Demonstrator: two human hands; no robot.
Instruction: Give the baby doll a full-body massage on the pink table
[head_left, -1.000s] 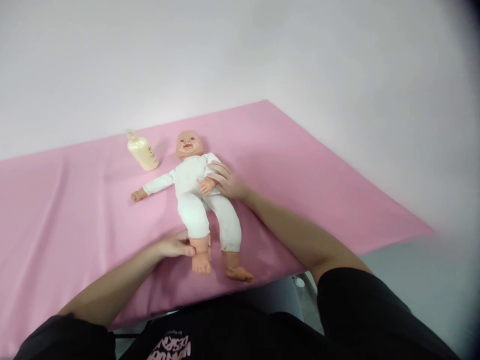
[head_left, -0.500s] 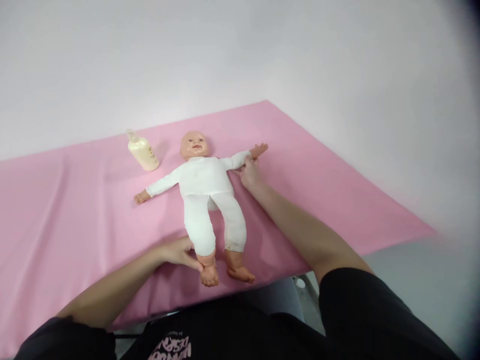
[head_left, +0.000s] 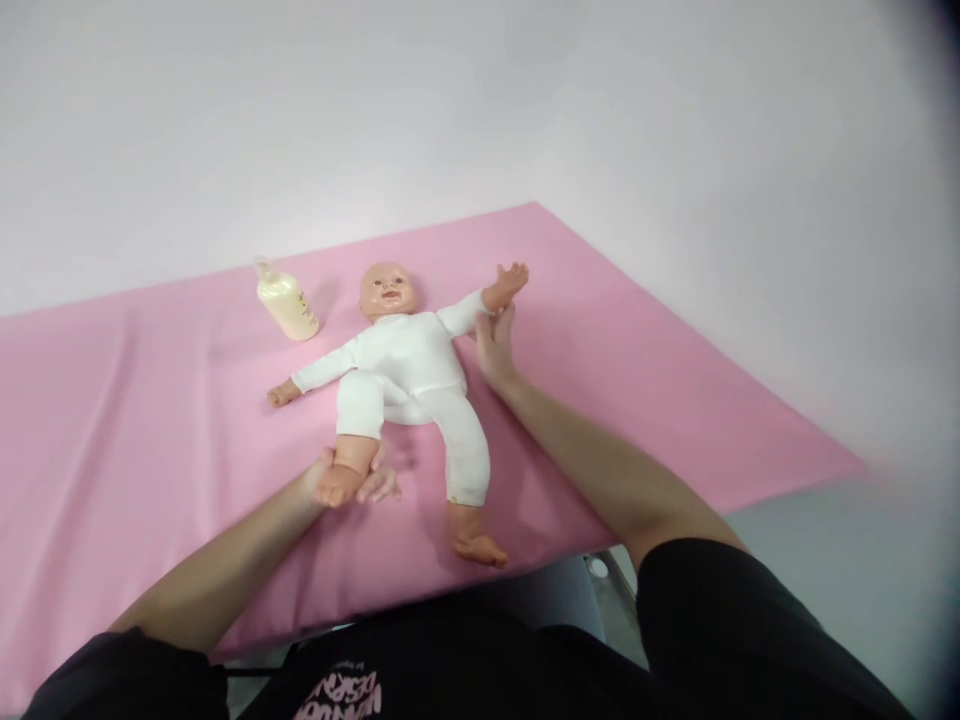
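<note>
A baby doll (head_left: 409,350) with a white cloth body lies on its back, its bald head away from me. My left hand (head_left: 379,485) is under the lower leg and foot (head_left: 349,470) on the left side, holding that leg raised and bent. The fingers show past the ankle; the palm is hidden by the foot. At the doll's arm on the right, my right hand (head_left: 496,345) holds the forearm from below, near the wrist, with the small plastic hand (head_left: 510,283) tipped up. The other leg (head_left: 469,450) lies straight towards me.
A pump bottle (head_left: 289,305) of pale yellow liquid stands left of the doll's head. Pink cloth (head_left: 150,420) covers the table, with folds on the left. Its front edge runs close to my body, and a pale wall (head_left: 375,120) is behind.
My left hand has lifted the doll's leg on the left and moved it up and leftward, bending it. The arm in my right hand is raised, its plastic hand turned upward.
</note>
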